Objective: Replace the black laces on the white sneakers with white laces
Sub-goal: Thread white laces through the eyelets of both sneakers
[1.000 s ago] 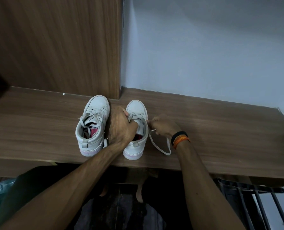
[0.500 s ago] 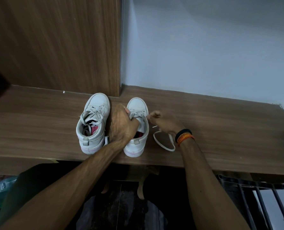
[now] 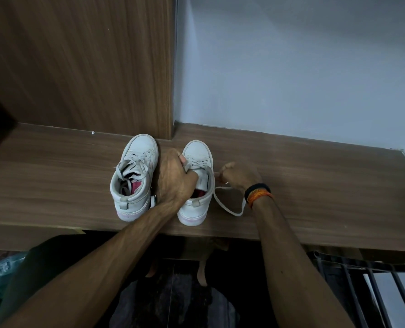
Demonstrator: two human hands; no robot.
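Standing side by side on the wooden shelf (image 3: 315, 185), toes pointing far, are two white sneakers. The left sneaker (image 3: 135, 176) is fully laced in white and sits just beside the right sneaker (image 3: 198, 185), with the left hand (image 3: 173, 181) wedged between them. That hand grips the right sneaker's collar, thumb curled over the tongue. The right hand (image 3: 238, 175), just right of the shoe, pinches the white lace (image 3: 227, 207) near the upper eyelets with curled fingers; the slack loops over the shelf toward the near edge and ends by the wristband (image 3: 258, 191).

Both heels sit close to the shelf's near edge. The left sneaker's toe almost meets the wooden panel (image 3: 78, 62) at the far side; the right sneaker's toe is near the wall (image 3: 291, 67). Bare shelf runs well to the right of the right hand.

Compared with half a second ago, the right hand has drawn slightly rightward and nearer, and the lace loop has stretched longer toward the near edge. The left hand's hold is unchanged.
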